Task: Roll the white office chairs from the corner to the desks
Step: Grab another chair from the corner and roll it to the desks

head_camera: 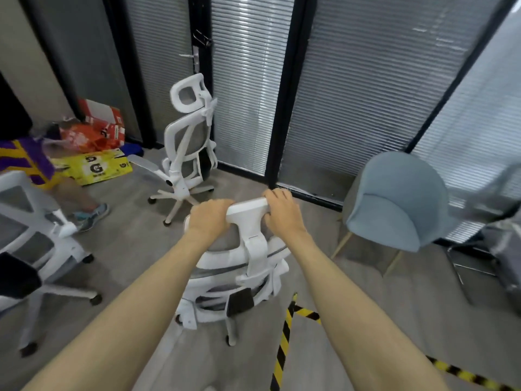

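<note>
Head view of an office corner: slatted blinds (366, 94) behind black-framed glass fill the frame from 10 to 2 o'clock, above a grey floor (127, 241). At centre, running down toward 6 o'clock, a white office chair (248, 266) stands with its back to the camera, casters on the floor. A second white chair (189, 145) stands at 11 o'clock, close to the glass, and a third white chair (33, 235), blurred, is at 8 o'clock against the frame edge. A blue chair (394, 204) with pale wooden legs stands at 3 o'clock, near the blinds. At 9 o'clock a person (25, 162) in purple and yellow is partly in frame, one shoe on the floor just beside the third chair. Behind that figure, at 10 o'clock, lie a flattened yellow carton (95, 166) and red boxes (104, 122). Black-and-yellow striped tape (282, 348) runs across the floor at 5 o'clock. Both bare arms reach to the centre chair's headrest (248, 211): the left hand (210, 218) wraps its 9 o'clock end, the right hand (282, 213) grips its 3 o'clock end, fingers curled over the top.
</note>
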